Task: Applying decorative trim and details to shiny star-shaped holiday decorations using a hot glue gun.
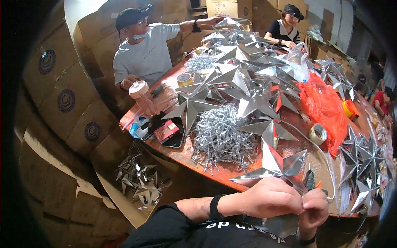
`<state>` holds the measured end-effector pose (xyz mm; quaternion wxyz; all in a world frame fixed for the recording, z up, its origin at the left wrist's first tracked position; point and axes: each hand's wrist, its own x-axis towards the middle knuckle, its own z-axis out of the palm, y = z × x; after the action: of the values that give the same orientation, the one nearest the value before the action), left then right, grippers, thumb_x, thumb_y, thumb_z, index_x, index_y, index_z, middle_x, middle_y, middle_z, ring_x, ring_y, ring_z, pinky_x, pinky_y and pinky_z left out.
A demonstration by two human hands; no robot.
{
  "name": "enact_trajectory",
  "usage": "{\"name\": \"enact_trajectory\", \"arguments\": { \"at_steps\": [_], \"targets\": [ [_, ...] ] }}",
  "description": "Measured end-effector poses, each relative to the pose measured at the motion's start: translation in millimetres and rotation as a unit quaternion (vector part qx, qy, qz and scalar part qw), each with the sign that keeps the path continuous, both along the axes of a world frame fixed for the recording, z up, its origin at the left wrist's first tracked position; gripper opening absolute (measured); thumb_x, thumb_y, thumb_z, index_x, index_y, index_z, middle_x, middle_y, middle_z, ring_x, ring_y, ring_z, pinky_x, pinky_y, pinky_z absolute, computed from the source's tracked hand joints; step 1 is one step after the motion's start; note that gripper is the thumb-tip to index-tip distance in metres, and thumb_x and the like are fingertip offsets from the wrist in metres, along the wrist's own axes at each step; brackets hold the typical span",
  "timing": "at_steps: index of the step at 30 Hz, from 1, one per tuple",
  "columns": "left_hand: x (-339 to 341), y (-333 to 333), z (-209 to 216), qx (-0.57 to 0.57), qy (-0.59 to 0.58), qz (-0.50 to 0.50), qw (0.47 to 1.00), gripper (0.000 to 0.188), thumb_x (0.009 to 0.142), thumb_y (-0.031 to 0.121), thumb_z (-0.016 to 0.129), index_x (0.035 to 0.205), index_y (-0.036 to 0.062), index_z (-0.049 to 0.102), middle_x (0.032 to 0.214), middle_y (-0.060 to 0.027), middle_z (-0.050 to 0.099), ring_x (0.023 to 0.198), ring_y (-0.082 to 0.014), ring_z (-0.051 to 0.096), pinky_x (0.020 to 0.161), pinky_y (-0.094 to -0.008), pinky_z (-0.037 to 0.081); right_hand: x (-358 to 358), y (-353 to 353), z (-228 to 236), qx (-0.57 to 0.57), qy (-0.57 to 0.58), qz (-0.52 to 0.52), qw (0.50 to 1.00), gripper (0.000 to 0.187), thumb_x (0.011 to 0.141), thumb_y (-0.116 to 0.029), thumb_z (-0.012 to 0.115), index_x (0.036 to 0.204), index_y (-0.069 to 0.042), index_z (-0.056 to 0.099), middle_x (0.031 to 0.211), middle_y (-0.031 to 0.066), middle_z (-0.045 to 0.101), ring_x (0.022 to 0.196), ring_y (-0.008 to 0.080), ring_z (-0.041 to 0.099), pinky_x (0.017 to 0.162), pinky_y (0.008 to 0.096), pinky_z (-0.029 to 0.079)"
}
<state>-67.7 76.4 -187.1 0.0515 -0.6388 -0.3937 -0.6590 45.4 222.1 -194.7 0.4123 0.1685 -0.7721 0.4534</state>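
Head view, star: a silver, five-pointed, mirror-bright star (pixel 285 165) lies at the near edge of the orange-red table (pixel 188 151), just beyond the knuckles.
Left hand: the bare left hand (pixel 273 198) is curled in narrow, back upward; its forearm comes from the near left, a black band (pixel 215 208) round the wrist.
Right hand: the bare right hand (pixel 315 208) is also curled narrow, fingertips meeting the left's; I cannot tell what, if anything, is pinched between them.
Star risk: its thin points could scratch skin if a finger slipped, and hard pressure might bend an arm of it.
Tinsel risk: the shaggy heap of silver tinsel strands (pixel 223 136) sits near its left point and might snag if the star were dragged left.
Cord risk: the thin white cord (pixel 331 173) runs close to the right hand; a sideways sweep could catch it.
Tool: a dark pointed tool (pixel 309 181) with an orange part, perhaps a glue gun, lies just beyond the right hand; it could be knocked.
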Motion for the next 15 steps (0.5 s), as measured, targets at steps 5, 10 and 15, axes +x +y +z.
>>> {"name": "enact_trajectory", "arguments": {
  "at_steps": [5, 10, 15],
  "targets": [
    [-1, -2, -10, -0.038, -0.039, -0.087, 0.995, 0.012, 0.08, 0.002, 0.066, 0.091, 0.0056, 0.062, 0.087, -0.0066, 0.066, 0.077, -0.0257, 0.065, 0.064, -0.0346, 0.05, 14, 3, 7, 0.014, -0.073, 0.037, 0.997, 0.026, 0.062, 0.002, 0.071, 0.079, -0.009, 0.056, 0.072, 0.004, 0.058, 0.063, 0.0194, 0.057, 0.059, 0.0287, 0.045],
    [-4, 7, -9, -0.027, -0.058, -0.142, 0.988, 0.012, 0.083, 0.004, 0.064, 0.095, 0.0061, 0.064, 0.092, -0.0054, 0.068, 0.074, -0.0224, 0.065, 0.061, -0.0327, 0.048, 15, 4, 10, 0.06, -0.065, 0.013, 0.996, 0.023, 0.065, 0.0, 0.071, 0.079, -0.009, 0.055, 0.071, 0.0049, 0.057, 0.063, 0.0208, 0.057, 0.059, 0.0304, 0.045],
    [-23, -5, -1, 0.016, 0.17, 0.166, 0.971, 0.025, 0.074, 0.01, 0.064, 0.099, 0.0094, 0.065, 0.094, -0.004, 0.065, 0.071, -0.0203, 0.061, 0.059, -0.0311, 0.047, 16, -3, 5, 0.041, -0.05, -0.01, 0.998, 0.027, 0.079, -0.019, 0.072, 0.074, -0.008, 0.048, 0.07, 0.0053, 0.052, 0.062, 0.0187, 0.05, 0.054, 0.0307, 0.039]
  ]
}}
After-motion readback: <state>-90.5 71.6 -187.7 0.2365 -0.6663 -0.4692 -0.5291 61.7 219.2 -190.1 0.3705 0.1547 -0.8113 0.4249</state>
